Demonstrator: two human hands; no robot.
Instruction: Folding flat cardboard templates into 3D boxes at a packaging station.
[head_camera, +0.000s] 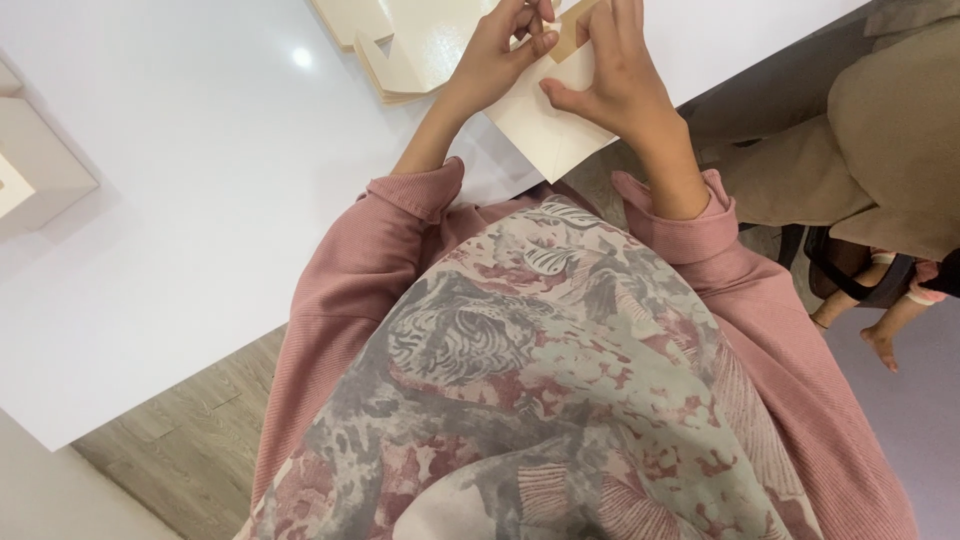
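A cream flat card piece (548, 128) with a folded flap is held over the near edge of the white table (200, 200). My left hand (500, 55) pinches its upper left part, fingers curled on the flap. My right hand (615, 75) presses on its right side, thumb on the card's face. Both arms wear pink sleeves, and a patterned scarf covers my chest below.
A stack of flat cream card blanks (410, 50) lies on the table just beyond my hands. A folded cream box (35, 165) sits at the table's far left. Another person in beige clothing (880, 150) sits at the right, a bare foot near the floor.
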